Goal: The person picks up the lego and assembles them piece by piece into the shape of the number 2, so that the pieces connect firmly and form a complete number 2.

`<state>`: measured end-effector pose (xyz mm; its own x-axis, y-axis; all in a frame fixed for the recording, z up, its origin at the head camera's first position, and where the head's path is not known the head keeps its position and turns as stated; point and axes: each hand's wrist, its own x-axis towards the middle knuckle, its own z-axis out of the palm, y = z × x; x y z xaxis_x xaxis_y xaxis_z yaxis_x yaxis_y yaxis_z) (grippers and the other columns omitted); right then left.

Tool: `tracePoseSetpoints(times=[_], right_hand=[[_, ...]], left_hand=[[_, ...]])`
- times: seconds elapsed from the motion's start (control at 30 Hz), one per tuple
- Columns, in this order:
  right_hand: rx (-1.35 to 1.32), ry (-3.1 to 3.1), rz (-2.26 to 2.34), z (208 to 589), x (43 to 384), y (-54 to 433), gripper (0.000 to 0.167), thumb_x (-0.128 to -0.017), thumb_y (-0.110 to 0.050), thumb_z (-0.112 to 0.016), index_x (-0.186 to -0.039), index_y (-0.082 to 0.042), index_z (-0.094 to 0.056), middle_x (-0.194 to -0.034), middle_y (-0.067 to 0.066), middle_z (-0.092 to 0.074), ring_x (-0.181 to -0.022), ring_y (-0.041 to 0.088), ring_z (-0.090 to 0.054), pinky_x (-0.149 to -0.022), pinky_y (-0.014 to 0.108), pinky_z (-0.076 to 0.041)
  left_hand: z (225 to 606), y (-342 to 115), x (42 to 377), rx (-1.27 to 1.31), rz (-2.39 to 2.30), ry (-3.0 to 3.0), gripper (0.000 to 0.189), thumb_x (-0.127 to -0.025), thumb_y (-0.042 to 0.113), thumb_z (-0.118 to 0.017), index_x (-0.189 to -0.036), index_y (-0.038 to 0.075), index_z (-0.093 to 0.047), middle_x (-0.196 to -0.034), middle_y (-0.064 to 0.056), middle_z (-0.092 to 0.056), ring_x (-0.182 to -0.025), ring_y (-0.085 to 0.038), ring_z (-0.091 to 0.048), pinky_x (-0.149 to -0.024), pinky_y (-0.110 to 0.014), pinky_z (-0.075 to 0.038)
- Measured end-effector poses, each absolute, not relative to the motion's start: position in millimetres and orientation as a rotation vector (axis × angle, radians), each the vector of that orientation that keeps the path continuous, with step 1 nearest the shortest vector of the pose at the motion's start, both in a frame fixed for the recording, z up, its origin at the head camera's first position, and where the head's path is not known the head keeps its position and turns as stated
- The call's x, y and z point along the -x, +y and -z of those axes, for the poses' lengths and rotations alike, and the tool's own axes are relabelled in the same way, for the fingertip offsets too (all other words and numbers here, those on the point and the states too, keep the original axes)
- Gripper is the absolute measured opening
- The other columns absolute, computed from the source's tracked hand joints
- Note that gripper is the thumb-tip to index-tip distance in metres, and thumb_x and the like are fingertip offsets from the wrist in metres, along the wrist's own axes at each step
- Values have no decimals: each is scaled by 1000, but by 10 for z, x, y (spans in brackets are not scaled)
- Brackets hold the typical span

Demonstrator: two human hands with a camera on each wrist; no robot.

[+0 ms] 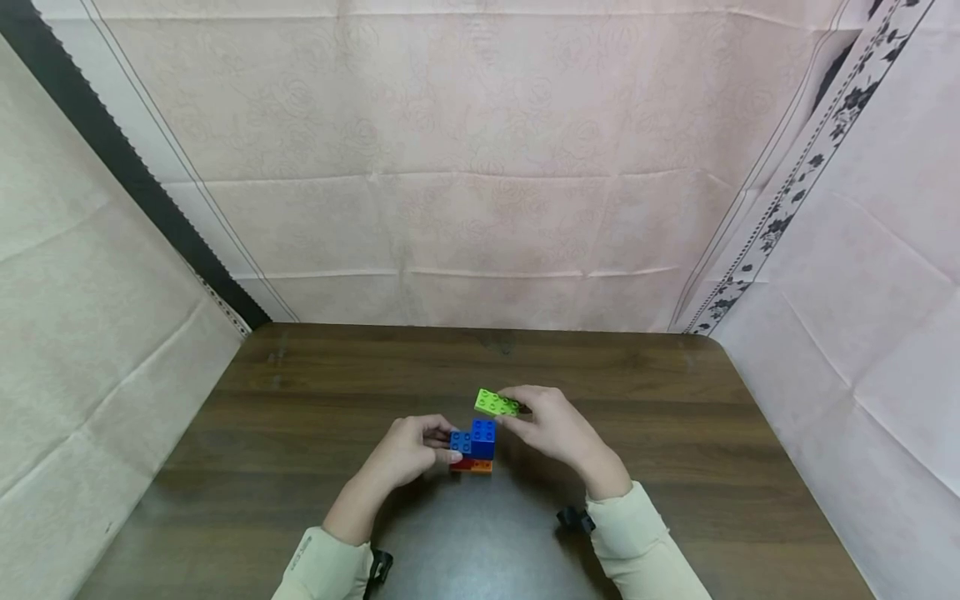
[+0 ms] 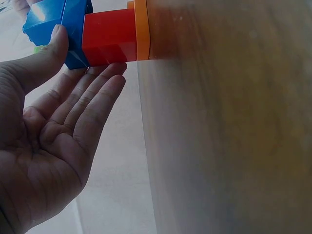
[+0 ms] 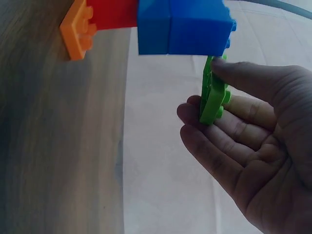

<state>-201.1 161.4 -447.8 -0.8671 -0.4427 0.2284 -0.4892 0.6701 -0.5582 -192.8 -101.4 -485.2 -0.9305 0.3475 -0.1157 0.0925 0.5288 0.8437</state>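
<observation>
A small stack of toy building bricks stands on the table, with an orange plate [image 3: 73, 31] at the bottom. On it sits a red brick [image 2: 109, 38], topped by blue bricks [image 1: 483, 440] that overhang to one side. My left hand [image 1: 411, 450] pinches the stack from the left, thumb on the blue part and fingers behind. Above and just beyond the stack, my right hand [image 1: 551, 421] holds a lime green brick [image 1: 495, 403] between thumb and fingers. In the right wrist view the green brick is tilted on edge, close to the upper blue brick.
The brown wooden table [image 1: 337, 367] extends around both hands. Pale cloth [image 1: 480, 225] hangs behind the table's far edge and along both sides. Dark wrist straps [image 1: 576, 520] show at the sleeves.
</observation>
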Motion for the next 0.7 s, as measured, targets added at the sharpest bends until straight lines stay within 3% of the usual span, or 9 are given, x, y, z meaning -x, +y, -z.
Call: tracePoseSetpoints(times=[0.37, 0.7], right_hand=[[-827, -2754, -1064, 4392, 1926, 1569, 37, -95, -29, -72, -128, -13, -68, -122, 0, -69, -102, 9, -66, -87, 37, -57], [-968, -2781, -1091, 4333, 1851, 1483, 34, -97, -27, -70, -128, -13, -67, -120, -2, -69, -102, 5, -65, -85, 30, -56]], left_hand=[[4864, -1018, 1925, -392, -1366, 2491, 23, -85, 20, -82, -105, 15, -73, -104, -1, -71, -91, -15, -69, -83, -40, -57], [4876, -1024, 1940, -396, -1354, 2500, 23, -86, 22, -82, -106, 14, -73, -104, -2, -71, -92, -16, -69, -82, -39, -58]])
